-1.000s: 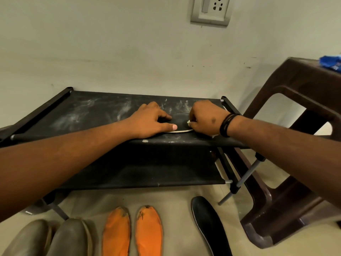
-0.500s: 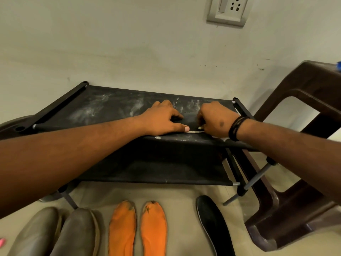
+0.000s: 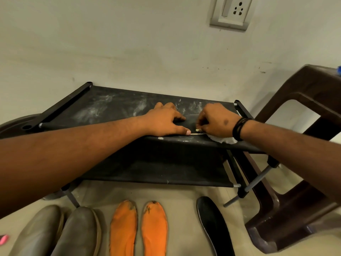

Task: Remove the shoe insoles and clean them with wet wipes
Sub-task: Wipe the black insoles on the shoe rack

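Observation:
A black insole (image 3: 190, 124) with a pale edge lies on the top shelf of the black shoe rack (image 3: 114, 111). My left hand (image 3: 166, 121) lies on its left part, fingers spread, pressing it down. My right hand (image 3: 215, 121) grips a white wet wipe (image 3: 224, 139) against the insole's right part; the wipe sticks out under the wrist. On the floor lie two orange insoles (image 3: 139, 228) and another black insole (image 3: 214, 224). A pair of grey-brown shoes (image 3: 60, 233) stands at the bottom left.
A brown plastic stool (image 3: 299, 145) stands close on the right, with something blue (image 3: 339, 71) on top at the frame edge. A wall with a socket (image 3: 233, 12) is right behind the rack. A pink item (image 3: 3, 239) lies at the far left floor edge.
The view has shifted, so rack and hands sit more to the right. My right hand has slid a little rightward on the insole, and the white wipe now shows under the wrist.

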Available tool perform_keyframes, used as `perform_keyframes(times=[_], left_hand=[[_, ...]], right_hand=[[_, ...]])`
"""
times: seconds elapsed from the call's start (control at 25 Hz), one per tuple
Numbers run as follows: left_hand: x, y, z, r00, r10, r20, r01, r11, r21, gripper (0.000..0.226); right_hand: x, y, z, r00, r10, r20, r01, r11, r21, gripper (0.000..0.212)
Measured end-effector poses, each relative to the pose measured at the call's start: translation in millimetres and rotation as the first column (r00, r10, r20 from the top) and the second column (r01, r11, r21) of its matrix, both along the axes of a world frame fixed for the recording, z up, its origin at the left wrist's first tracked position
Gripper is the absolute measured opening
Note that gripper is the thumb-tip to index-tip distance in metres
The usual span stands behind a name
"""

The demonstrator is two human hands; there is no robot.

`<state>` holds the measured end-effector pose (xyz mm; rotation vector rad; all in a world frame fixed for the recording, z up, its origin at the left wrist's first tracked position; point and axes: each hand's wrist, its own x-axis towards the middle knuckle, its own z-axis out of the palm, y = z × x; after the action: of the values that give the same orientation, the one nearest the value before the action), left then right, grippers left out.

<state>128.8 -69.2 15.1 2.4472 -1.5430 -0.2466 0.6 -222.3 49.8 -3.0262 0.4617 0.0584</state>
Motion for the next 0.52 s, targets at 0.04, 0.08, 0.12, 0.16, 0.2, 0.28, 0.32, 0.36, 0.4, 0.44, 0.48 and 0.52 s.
perform_keyframes(times=[0.04, 0.08, 0.12, 0.16, 0.2, 0.28, 0.32, 0.36, 0.4, 0.44, 0.48, 0.52], left_hand=[[0, -1, 1, 1.000, -0.013, 0.004, 0.012, 1.000, 0.024, 0.073], [1, -2, 2, 1.000, -0.025, 0.007, 0.025, 0.998, 0.052, 0.072], [3, -3, 3, 0.999, -0.034, 0.007, 0.034, 0.996, 0.081, 0.072], [5, -3, 3, 0.999, -0.039, 0.006, 0.038, 0.994, 0.100, 0.073], [8, -4, 3, 0.999, -0.040, 0.006, 0.039, 0.993, 0.110, 0.074], [9, -3, 2, 0.998, -0.051, 0.026, 0.048, 0.994, 0.097, 0.076], [9, -3, 1, 0.996, -0.067, 0.055, 0.063, 0.995, 0.079, 0.078], [7, -3, 1, 0.993, -0.086, 0.078, 0.082, 0.995, 0.063, 0.079], [6, -4, 1, 0.991, -0.100, 0.084, 0.096, 0.994, 0.049, 0.079], [7, -3, 2, 0.993, -0.104, 0.061, 0.102, 0.994, 0.033, 0.081], [10, -2, 2, 0.995, -0.096, 0.002, 0.096, 0.995, 0.012, 0.081], [14, 0, 1, 0.993, -0.082, -0.083, 0.082, 0.997, -0.007, 0.077]], right_hand=[[2, -8, 0, 0.999, -0.046, 0.010, 0.046, 0.998, -0.040, 0.012], [5, -17, 0, 0.993, -0.113, 0.045, 0.116, 0.991, -0.064, 0.013], [9, -23, -1, 0.980, -0.176, 0.094, 0.182, 0.982, -0.058, 0.013], [12, -23, -4, 0.967, -0.213, 0.138, 0.219, 0.975, -0.033, 0.013], [15, -18, -7, 0.964, -0.212, 0.159, 0.215, 0.977, 0.002, 0.011], [16, 1, -10, 0.982, -0.115, 0.148, 0.105, 0.992, 0.074, 0.009], [13, 11, -9, 0.991, -0.048, 0.126, 0.032, 0.992, 0.124, 0.008], [9, 16, -6, 0.995, 0.002, 0.097, -0.017, 0.987, 0.158, 0.007], [7, 13, -2, 0.998, 0.019, 0.068, -0.029, 0.988, 0.150, 0.006], [8, 5, 1, 0.998, -0.005, 0.055, -0.002, 0.992, 0.124, 0.006], [10, -5, 4, 0.996, -0.073, 0.057, 0.068, 0.994, 0.089, 0.007], [13, -15, 5, 0.985, -0.158, 0.075, 0.154, 0.986, 0.062, 0.010]])
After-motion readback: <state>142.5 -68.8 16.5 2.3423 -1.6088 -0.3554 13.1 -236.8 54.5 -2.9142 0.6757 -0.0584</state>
